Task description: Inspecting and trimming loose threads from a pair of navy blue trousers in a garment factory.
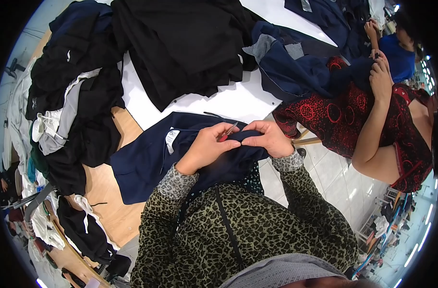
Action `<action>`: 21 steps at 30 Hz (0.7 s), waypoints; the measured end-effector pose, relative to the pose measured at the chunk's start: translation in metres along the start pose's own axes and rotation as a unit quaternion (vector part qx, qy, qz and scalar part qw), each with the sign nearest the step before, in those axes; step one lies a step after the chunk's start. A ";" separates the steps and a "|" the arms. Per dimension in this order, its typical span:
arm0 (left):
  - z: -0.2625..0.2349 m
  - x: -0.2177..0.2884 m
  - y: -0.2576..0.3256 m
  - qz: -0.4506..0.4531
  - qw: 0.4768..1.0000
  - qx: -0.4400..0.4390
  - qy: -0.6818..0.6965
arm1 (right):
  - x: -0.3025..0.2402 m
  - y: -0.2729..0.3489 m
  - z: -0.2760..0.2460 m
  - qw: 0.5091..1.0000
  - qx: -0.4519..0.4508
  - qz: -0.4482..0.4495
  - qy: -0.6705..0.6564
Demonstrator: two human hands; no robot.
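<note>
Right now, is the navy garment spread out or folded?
Mixed: the navy garment lies loosely spread at left, while the left hand and right hand pinch a fold.

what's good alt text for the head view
A person's left hand and right hand pinch a dark navy cloth garment; the left also holds a small pointed red-and-metal tool. Black cloth garments lie heaped on a white tabletop beyond.

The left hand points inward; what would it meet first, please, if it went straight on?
Past the navy cloth it holds, probably the right hand, though depth is unclear.
</note>
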State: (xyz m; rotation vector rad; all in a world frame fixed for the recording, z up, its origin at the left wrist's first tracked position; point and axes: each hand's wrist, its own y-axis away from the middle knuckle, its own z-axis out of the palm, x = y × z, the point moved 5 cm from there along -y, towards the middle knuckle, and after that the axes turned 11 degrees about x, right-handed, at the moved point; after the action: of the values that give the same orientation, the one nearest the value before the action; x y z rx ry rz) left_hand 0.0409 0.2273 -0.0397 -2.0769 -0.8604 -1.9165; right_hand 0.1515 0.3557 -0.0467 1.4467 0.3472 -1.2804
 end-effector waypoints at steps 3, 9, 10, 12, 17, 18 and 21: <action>0.004 -0.015 0.007 -0.043 0.988 -0.004 0.148 | -0.004 0.010 0.004 0.998 -0.027 -0.036 0.049; 0.005 -0.023 0.015 -0.074 0.980 -0.012 0.187 | 0.006 0.016 -0.003 0.995 -0.001 -0.068 0.073; 0.004 -0.024 0.015 -0.058 0.981 0.005 0.184 | 0.007 0.016 -0.004 0.994 0.012 -0.079 0.073; 0.003 -0.027 0.016 -0.042 0.982 0.022 0.182 | 0.010 0.016 -0.004 0.990 0.022 -0.108 0.086; -0.001 -0.031 0.018 -0.048 0.986 0.033 0.157 | 0.008 0.016 -0.003 0.975 0.037 -0.180 0.123; -0.001 -0.031 0.019 -0.048 0.986 0.034 0.157 | 0.008 0.016 -0.003 0.976 0.042 -0.185 0.108; -0.003 -0.029 0.019 -0.034 0.987 0.043 0.150 | 0.006 0.015 -0.001 0.974 0.050 -0.202 0.095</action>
State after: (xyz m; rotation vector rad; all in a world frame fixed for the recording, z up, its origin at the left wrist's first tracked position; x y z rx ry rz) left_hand 0.0484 0.2021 -0.0629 -1.6719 -0.9315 -2.1148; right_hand 0.1658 0.3491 -0.0440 1.6436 0.7446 -1.4997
